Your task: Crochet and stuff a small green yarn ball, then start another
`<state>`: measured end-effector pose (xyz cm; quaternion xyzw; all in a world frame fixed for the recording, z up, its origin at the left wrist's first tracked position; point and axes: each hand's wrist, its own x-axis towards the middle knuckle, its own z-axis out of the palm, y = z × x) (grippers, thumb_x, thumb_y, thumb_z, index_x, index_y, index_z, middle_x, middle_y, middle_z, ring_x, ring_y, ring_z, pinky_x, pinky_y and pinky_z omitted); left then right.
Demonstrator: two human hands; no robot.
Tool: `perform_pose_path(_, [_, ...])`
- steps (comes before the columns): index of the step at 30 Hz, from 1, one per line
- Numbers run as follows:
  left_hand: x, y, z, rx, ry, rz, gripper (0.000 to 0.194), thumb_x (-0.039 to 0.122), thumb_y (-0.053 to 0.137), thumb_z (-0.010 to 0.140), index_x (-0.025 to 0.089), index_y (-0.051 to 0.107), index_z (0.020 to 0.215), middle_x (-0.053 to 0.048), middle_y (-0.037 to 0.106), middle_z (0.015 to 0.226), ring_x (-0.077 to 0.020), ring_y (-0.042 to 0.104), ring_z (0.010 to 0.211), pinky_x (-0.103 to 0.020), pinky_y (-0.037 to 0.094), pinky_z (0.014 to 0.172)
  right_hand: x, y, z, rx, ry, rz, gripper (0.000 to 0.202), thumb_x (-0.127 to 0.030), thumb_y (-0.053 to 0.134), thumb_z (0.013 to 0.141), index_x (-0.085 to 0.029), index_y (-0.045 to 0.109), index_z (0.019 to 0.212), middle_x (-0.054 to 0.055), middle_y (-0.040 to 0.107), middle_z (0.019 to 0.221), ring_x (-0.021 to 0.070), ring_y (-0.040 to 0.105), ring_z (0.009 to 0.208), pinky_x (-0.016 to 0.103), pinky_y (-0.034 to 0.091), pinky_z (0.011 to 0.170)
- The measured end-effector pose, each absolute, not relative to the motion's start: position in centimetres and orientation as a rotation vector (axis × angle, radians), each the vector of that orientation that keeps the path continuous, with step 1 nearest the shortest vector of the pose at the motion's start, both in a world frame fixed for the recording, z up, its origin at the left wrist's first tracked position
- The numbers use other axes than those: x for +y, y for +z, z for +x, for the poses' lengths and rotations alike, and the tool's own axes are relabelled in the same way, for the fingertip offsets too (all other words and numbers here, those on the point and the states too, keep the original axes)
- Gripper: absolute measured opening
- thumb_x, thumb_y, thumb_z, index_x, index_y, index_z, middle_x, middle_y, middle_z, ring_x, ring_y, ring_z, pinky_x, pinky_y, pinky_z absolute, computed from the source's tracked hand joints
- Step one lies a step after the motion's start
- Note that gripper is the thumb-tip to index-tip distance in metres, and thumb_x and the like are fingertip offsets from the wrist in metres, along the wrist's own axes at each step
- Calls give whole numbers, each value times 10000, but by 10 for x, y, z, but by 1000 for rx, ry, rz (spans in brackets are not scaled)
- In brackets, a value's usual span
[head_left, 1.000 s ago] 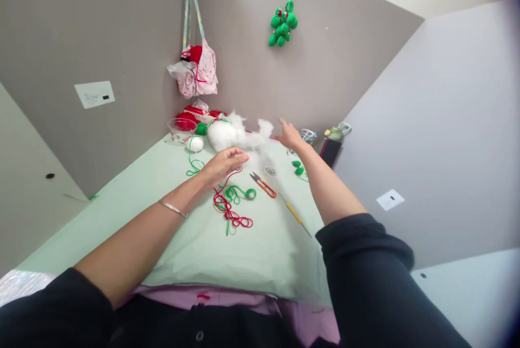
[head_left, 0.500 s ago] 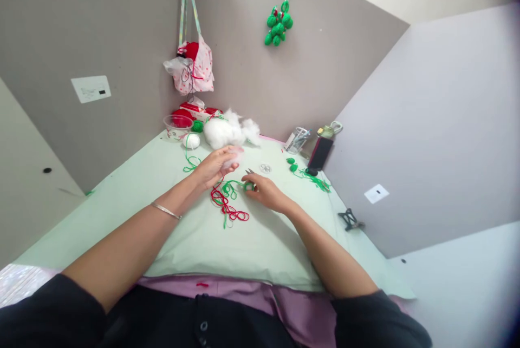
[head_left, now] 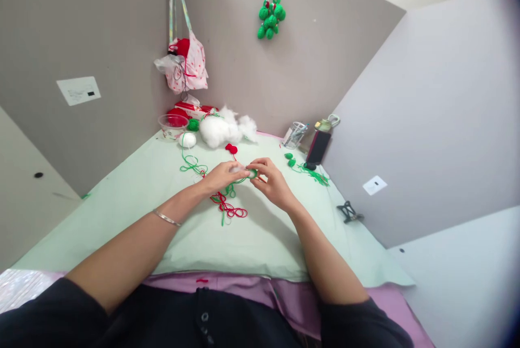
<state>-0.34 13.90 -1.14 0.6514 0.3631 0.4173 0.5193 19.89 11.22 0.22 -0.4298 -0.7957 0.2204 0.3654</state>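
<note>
Fingers closed, my left hand (head_left: 224,176) holds a small tuft of white stuffing (head_left: 238,169) over the middle of the table. Against it, my right hand (head_left: 271,179) pinches a small green crocheted piece (head_left: 252,174), and the two hands nearly touch. Loops of red yarn (head_left: 233,211) and green yarn (head_left: 230,191) lie just below the hands. Beyond them rests a small red piece (head_left: 231,149) with a strand running toward the hands. A large heap of white stuffing (head_left: 219,129) sits behind.
At the back left are a clear tub (head_left: 173,128) and a white yarn ball (head_left: 187,140). To the right stand a pen cup (head_left: 295,136), a phone (head_left: 318,148) and a bottle, near green pieces (head_left: 290,159). A black clip (head_left: 348,212) lies at the right edge.
My left hand has moved down and my right hand up, bringing the stuffing and green piece together. The small red piece now shows beyond them. The whole view has shifted slightly.
</note>
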Motion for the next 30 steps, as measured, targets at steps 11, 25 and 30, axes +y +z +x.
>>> perform_pose_path(11, [137, -8, 0, 907, 1065, 1618, 440, 517, 748, 764, 171, 785, 1032, -83, 752, 1118, -277, 671, 1051, -369, 485, 986, 115, -6, 183, -1641, 987, -1092, 428, -310, 607, 837, -241, 581, 1259, 111, 609, 1325, 222, 617, 1178, 404, 523, 1005])
perform_pose_path(25, [144, -20, 2, 1104, 1120, 1533, 440, 517, 706, 758, 163, 786, 1006, -76, 782, 1005, -276, 676, 970, -378, 479, 938, 110, 4, 184, -1432, 1008, -1008, 367, -552, 679, 833, -205, 623, 728, 48, 696, 1007, 148, 603, 834, 284, 500, 783])
perform_pose_path(30, [136, -15, 4, 1101, 1132, 1526, 426, 511, 696, 775, 172, 781, 1019, -76, 789, 1046, -282, 680, 1009, -373, 474, 956, 112, 3, 183, -1420, 1046, -1038, 287, -505, 638, 851, -230, 570, 893, 18, 709, 967, 72, 482, 513, 248, 384, 499])
